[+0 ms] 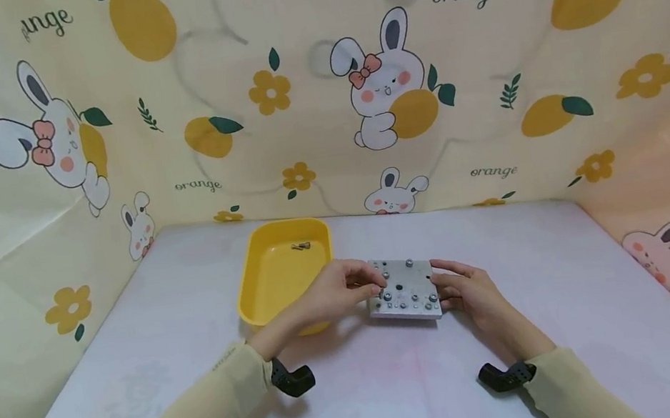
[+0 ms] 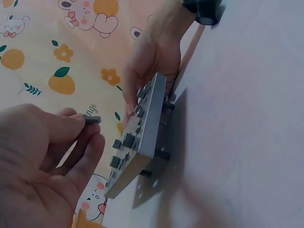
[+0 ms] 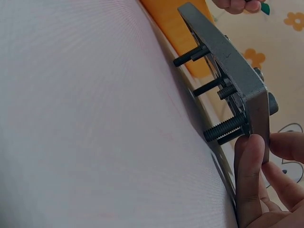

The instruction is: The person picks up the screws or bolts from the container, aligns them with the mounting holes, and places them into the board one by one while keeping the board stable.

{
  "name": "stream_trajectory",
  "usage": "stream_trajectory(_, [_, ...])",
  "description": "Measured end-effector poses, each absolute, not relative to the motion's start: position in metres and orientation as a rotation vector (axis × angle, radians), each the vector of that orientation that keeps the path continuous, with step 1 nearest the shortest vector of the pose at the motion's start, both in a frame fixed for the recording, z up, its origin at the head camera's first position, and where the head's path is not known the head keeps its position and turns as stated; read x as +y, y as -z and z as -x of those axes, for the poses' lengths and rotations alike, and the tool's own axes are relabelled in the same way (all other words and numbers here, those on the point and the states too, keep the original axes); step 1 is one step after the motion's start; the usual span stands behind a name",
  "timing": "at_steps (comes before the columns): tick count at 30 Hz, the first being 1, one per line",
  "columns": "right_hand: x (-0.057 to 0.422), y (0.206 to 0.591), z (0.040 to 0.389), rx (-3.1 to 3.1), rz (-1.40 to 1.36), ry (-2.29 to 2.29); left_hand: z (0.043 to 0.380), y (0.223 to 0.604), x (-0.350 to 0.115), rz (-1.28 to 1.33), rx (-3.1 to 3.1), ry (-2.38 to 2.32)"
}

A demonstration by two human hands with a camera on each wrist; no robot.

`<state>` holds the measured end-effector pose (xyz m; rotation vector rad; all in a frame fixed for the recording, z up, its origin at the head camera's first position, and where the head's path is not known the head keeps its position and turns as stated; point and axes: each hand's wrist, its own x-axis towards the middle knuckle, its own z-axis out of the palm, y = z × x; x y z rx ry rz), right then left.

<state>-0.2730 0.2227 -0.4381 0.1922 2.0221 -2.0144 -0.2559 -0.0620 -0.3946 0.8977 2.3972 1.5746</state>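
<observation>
A square metal plate [image 1: 407, 278] sits in front of me, with several bolts through it. In the right wrist view, threaded bolt shanks [image 3: 225, 127] stick out beneath the plate [image 3: 230, 59]. My right hand [image 1: 469, 290] grips the plate's right edge, its thumb and fingers [image 3: 249, 178] on opposite faces. Over the plate's left part, my left hand [image 1: 339, 288] pinches a small screw [image 2: 92, 119] between thumb and fingers. The left wrist view shows this screw apart from the plate [image 2: 145, 135], while bolt heads [image 2: 128, 140] stand on the plate's upper face.
Left of the plate stands a yellow tray [image 1: 248, 301] with a few small screws [image 1: 301, 246] near its far end. A white cloth [image 1: 364, 407] covers the table. Patterned curtains [image 1: 310, 126] rise behind it and at both sides.
</observation>
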Motion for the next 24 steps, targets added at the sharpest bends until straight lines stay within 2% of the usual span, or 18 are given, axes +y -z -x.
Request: stream_trajectory(24, [0.22,0.439,0.274,1.997,-0.194,2.036,0.269,0.392,-0.062,-1.03,2.469,-1.259])
